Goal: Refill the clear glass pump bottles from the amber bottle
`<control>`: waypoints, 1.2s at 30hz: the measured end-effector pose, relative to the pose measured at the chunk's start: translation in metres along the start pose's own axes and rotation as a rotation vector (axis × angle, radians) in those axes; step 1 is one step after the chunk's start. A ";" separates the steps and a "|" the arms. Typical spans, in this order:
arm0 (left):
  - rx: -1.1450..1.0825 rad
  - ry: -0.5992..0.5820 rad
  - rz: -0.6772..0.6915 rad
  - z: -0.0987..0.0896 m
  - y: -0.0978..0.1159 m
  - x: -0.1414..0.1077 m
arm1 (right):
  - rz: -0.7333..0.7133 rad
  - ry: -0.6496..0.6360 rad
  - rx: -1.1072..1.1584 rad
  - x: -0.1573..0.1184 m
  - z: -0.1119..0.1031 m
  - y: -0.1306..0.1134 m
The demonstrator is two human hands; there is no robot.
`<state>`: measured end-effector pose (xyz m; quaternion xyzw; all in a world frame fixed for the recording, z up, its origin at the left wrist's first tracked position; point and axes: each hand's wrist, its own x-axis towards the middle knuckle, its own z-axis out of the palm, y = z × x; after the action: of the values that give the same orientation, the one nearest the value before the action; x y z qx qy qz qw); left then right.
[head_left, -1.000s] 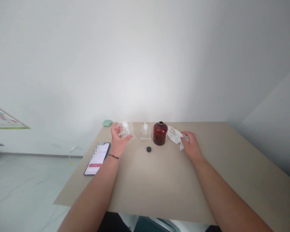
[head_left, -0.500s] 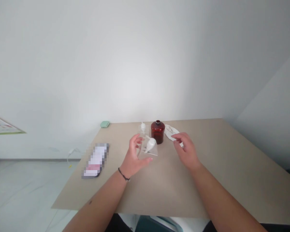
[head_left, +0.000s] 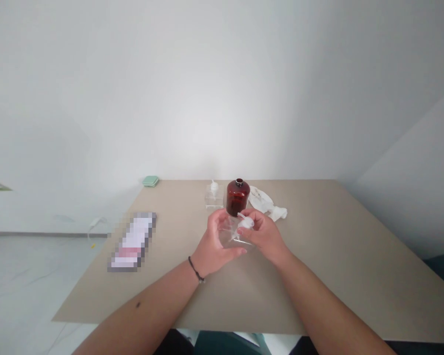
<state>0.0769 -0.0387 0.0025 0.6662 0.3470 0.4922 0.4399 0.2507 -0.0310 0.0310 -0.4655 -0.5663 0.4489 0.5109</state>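
Observation:
My left hand (head_left: 211,251) is wrapped round a clear square bottle (head_left: 227,232), which is tilted, its thumb stretched along the near side. The fingers of my right hand (head_left: 269,237) are closed on the white pump head (head_left: 246,223) at the top of that bottle. Whether the pump is still seated in the neck I cannot tell. Just beyond my hands stands a dark red-brown bottle (head_left: 238,198) with an uncovered neck. To its left is a second clear bottle (head_left: 214,201) with a white pump, standing upright.
Crumpled white tissue (head_left: 261,199) lies to the right of the red-brown bottle. A blurred-out phone (head_left: 133,241) rests on the table's left side. At the back left corner sits a small green box (head_left: 150,181). The wall (head_left: 207,88) rises behind the table.
My right hand has moved left and taken hold of the pump head. The clear bottle in my left hand has shifted slightly, and the camera view has turned a little.

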 end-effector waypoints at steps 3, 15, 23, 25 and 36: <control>-0.102 -0.026 -0.007 -0.002 -0.002 0.002 | 0.004 -0.024 0.019 -0.001 -0.001 -0.001; -0.417 -0.160 0.036 -0.001 0.006 0.008 | -0.191 -0.214 -0.039 -0.003 -0.013 -0.008; -0.311 -0.153 0.088 -0.002 0.001 0.010 | -0.121 -0.260 -0.024 -0.006 -0.011 -0.013; -0.291 -0.153 0.087 -0.001 -0.001 0.009 | -0.121 -0.223 -0.038 -0.006 -0.008 -0.012; -0.086 -0.117 0.101 -0.004 -0.006 0.006 | -0.288 -0.037 -0.349 -0.005 -0.023 -0.015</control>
<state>0.0742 -0.0303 -0.0003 0.6910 0.2653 0.4883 0.4623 0.2733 -0.0381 0.0466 -0.4529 -0.7054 0.2749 0.4709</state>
